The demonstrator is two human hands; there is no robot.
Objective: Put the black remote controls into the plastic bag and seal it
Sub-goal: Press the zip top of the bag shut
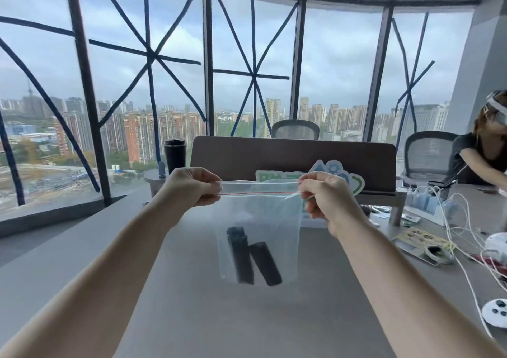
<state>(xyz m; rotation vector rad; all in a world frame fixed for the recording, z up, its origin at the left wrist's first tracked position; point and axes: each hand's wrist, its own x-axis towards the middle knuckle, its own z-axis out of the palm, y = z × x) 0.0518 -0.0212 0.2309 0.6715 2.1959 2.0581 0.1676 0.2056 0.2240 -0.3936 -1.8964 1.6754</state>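
A clear plastic bag (pixel 260 215) with a red zip line along its top hangs above the grey table (pixel 192 316). My left hand (pixel 192 186) pinches the bag's top left corner. My right hand (pixel 326 196) pinches the top right corner. The top edge is stretched taut between them. Two black remote controls lie inside at the bottom: the longer one (pixel 241 256) stands nearly upright, and the shorter one (pixel 266 263) leans to its right. Whether the zip is pressed closed along its whole length, I cannot tell.
A brown desk divider (pixel 293 160) and a black tumbler (pixel 175 156) stand behind the bag. White cables (pixel 461 248), a white controller (pixel 495 312) and small items crowd the table's right side. A person (pixel 482 152) sits at the far right. Windows line the left.
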